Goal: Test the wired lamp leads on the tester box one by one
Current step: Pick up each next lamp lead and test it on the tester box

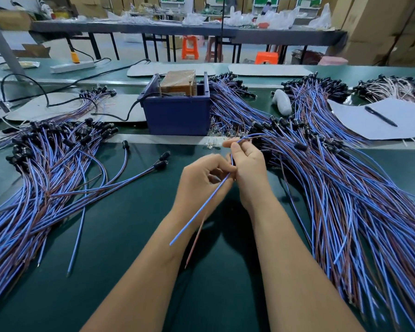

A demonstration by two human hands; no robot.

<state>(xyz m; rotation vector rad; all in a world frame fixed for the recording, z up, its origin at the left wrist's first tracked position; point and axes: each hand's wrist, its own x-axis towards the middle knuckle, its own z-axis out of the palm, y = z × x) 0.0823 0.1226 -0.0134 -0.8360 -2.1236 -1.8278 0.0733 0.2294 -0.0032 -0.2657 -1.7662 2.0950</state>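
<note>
Both hands, left hand & right hand, pinch one lead mid-frame; box above; piles either side, lots left.

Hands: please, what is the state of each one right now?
Left hand: fingers curled, pinching the blue lead.
Right hand: gripping the same lead higher up, near the right pile.

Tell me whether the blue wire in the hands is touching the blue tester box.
Apart. The head view shows the blue wire gripped by both the left hand and the right hand, with bare green tabletop between it and the tester box.
</note>
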